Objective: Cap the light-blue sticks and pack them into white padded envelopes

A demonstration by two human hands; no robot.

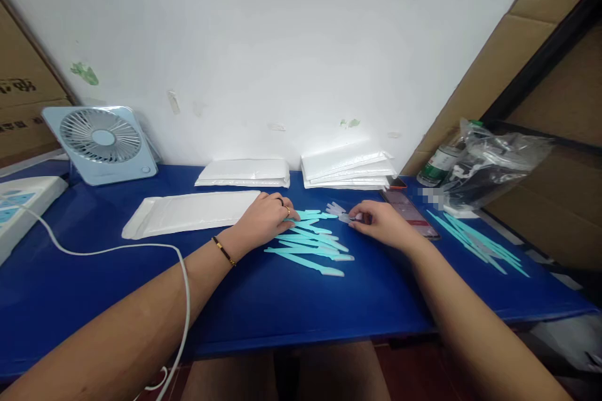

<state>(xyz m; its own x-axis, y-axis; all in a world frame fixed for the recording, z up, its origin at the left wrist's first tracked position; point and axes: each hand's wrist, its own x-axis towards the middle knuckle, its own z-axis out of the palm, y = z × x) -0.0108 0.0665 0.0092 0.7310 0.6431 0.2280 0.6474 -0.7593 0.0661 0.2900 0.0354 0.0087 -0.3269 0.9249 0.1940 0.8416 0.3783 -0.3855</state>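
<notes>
Several turquoise eyebrow razors lie fanned out on the blue table, most with whitish blade ends toward the right. My left hand, wearing rings and a bracelet, is closed at the far end of this pile, its fingertips on the handle of a razor. Just right of the pile sits a small cluster of clear plastic blade caps. At that cluster my right hand is pinched on a clear cap, partly hidden by the fingers.
White padded mailers are stacked against the wall, and a single mailer lies left. A phone is beside my right hand. More razors, a bottle and a plastic bag are farther right. A fan and white cable occupy the left.
</notes>
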